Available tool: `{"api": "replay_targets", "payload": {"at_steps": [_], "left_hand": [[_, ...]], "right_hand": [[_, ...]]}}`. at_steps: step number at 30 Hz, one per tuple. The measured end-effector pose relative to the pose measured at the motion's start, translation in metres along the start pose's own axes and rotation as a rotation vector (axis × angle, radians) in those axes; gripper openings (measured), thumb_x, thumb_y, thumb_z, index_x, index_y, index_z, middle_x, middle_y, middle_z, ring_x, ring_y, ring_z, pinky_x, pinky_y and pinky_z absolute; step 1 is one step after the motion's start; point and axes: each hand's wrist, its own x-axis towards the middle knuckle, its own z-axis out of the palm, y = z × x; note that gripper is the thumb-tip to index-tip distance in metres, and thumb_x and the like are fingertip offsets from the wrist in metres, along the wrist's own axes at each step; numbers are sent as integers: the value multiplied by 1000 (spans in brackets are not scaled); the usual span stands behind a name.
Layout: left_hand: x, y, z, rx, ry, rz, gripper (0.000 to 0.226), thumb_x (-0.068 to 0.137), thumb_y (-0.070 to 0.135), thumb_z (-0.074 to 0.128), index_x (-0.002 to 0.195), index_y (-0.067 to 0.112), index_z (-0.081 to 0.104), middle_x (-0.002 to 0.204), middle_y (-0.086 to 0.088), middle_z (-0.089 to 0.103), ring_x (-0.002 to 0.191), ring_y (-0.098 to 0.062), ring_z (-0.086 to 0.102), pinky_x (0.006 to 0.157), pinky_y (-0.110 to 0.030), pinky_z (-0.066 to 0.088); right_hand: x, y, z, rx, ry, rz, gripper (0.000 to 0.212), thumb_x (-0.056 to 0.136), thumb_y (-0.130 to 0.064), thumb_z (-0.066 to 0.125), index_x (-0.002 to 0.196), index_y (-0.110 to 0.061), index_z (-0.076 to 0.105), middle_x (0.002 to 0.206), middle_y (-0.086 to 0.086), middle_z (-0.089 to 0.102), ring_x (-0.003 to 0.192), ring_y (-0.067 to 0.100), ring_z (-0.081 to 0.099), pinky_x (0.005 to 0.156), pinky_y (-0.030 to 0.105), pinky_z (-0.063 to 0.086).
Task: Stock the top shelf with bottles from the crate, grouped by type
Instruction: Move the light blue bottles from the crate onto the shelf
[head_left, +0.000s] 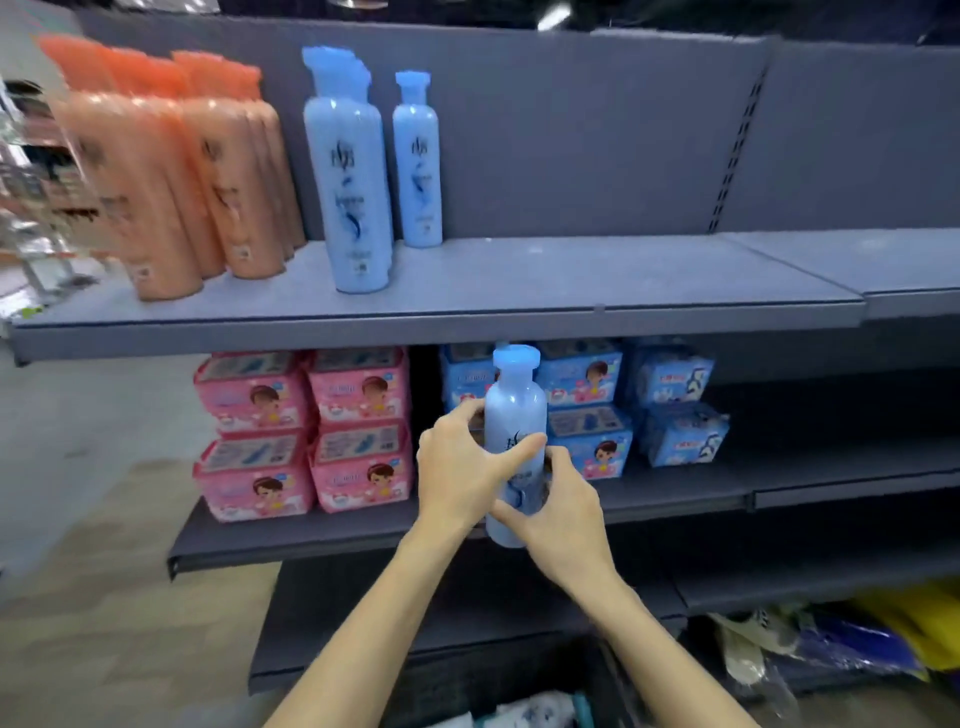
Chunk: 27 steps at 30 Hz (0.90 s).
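Label writing is too blurry to be read, only a dark swirly logo can be made out. A blue bottle is held upright below the top shelf, gripped by both hands: left hand curled round its middle, right hand wrapped round the lower part. Orange bottles and blue bottles are already grouped up top.

Blue bottle glossy smooth plastic; top shelf matt grey metal; packs shiny film.
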Motion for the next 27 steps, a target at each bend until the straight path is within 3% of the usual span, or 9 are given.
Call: {"api": "replay_targets", "payload": {"at_steps": [7, 11, 15, 19, 23, 27], "left_hand": [[45, 80, -46, 4, 135, 192, 44, 58, 61, 77, 88, 29, 68, 81, 17, 72, 81, -5, 68, 76, -36, 56], [74, 119, -68, 5, 165, 252, 47, 60, 61, 76, 90, 27, 65, 87, 17, 70, 92, -7, 66, 82, -35, 55], [97, 143, -79, 18, 203, 251, 51, 68, 50, 80, 100, 19, 57, 94, 11, 66, 93, -10, 63, 79, -25, 50], [113, 148, -82, 112, 295, 221, 51, 69, 51, 78, 103, 19, 58, 92, 8, 67, 88, -15, 64, 77, -34, 53], [128, 147, -86, 220, 322, 158, 56, 68, 57, 75, 108, 21, 57, 100, 6, 67, 91, -19, 64, 79, -36, 53], [140, 143, -81, 263, 340, 133, 50, 71, 51, 72, 104, 17, 55, 87, 2, 65, 84, -23, 62, 71, -34, 51]], "right_hand": [[44, -81, -37, -20, 112, -190, 57, 64, -57, 84, 101, -31, 48, 90, -16, 63, 87, 3, 61, 72, 29, 53], [73, -123, -55, -45, 156, -267, 59, 64, -56, 84, 97, -24, 48, 83, -12, 62, 78, 10, 62, 68, 36, 54], [101, -153, -64, -10, 149, -277, 58, 63, -53, 85, 95, -20, 50, 86, -8, 66, 82, 13, 65, 69, 38, 56], [117, -173, -64, 10, 80, -255, 52, 69, -47, 83, 96, -16, 53, 88, -4, 67, 77, 11, 66, 63, 33, 57], [136, -177, -59, 26, 56, -252, 59, 66, -48, 85, 99, -13, 51, 91, -1, 66, 82, 19, 65, 68, 39, 57], [149, -173, -45, 38, 69, -270, 52, 71, -40, 84, 98, -11, 49, 89, 2, 65, 77, 25, 63, 61, 38, 53]]}}
